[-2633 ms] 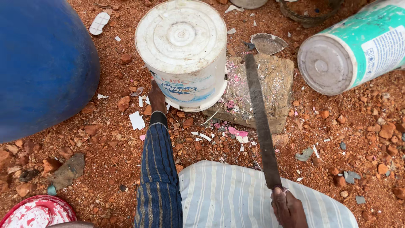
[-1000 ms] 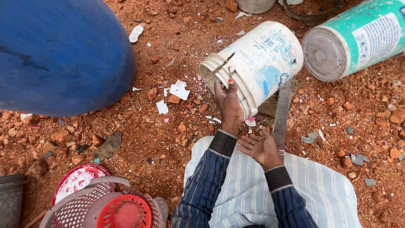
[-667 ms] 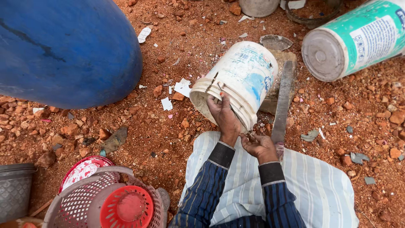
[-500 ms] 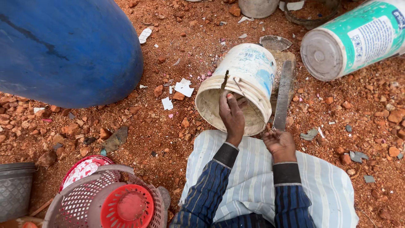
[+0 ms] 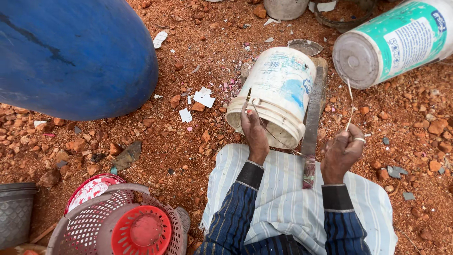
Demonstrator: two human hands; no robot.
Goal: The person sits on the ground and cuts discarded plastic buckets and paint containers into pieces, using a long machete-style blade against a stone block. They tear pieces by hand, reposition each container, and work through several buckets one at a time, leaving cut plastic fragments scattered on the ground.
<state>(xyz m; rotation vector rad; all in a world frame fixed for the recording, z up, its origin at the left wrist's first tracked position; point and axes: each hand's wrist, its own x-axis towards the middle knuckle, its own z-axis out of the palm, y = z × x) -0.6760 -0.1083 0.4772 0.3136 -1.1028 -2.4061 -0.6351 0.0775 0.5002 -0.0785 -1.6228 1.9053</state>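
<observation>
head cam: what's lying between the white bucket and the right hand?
In the head view, a long flat blade lies on the ground between the white bucket and the right hand. A thin wire rises from that hand.

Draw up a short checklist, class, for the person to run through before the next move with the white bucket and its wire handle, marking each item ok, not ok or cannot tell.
1. Left hand steadies the white bucket at its rim: ok.
2. Right hand has a grip on the wire handle, pinched near its free end: ok.
3. Wire's other end freed from the bucket: cannot tell, the left hand covers it.
4. Long blade lies flat on the ground beside the bucket, in neither hand: ok.
5. Blade kept away from the body: not ok, its handle end rests on the striped cloth over the lap.
</observation>
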